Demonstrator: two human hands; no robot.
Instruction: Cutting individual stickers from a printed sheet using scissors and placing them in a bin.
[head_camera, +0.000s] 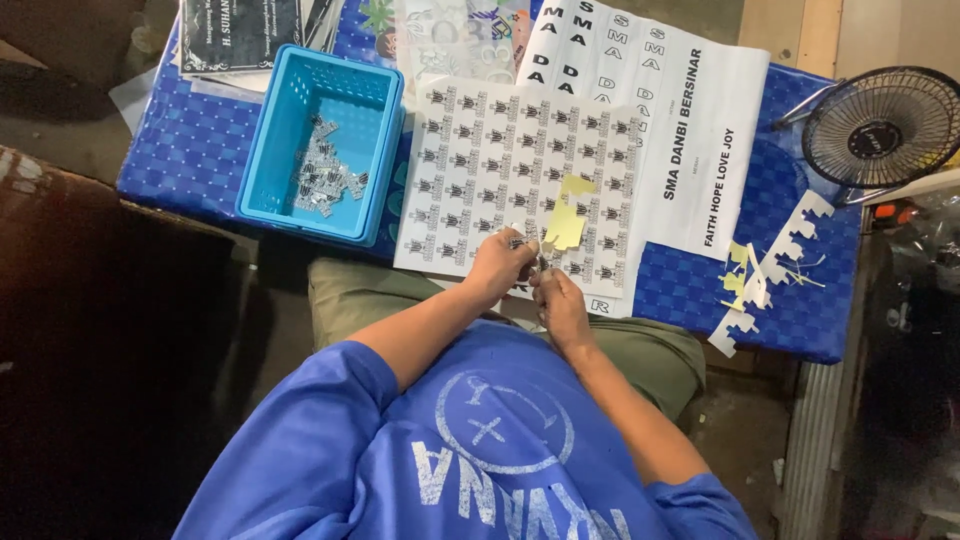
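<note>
A white sheet of small black-and-white stickers (500, 165) lies on the blue checked table (190, 150) in front of me. My left hand (497, 268) and my right hand (560, 305) meet at the sheet's near edge, fingers pinched together on a small sticker piece (525, 243). A yellow backing scrap (566, 222) lies on the sheet just beyond my fingers.
A blue plastic basket (275, 150) at the left holds several cut stickers (328, 175). A large white printed sheet (700, 140) lies to the right. White and yellow offcuts (760, 280) sit near a small black fan (880, 125). The table's near edge runs past my knees.
</note>
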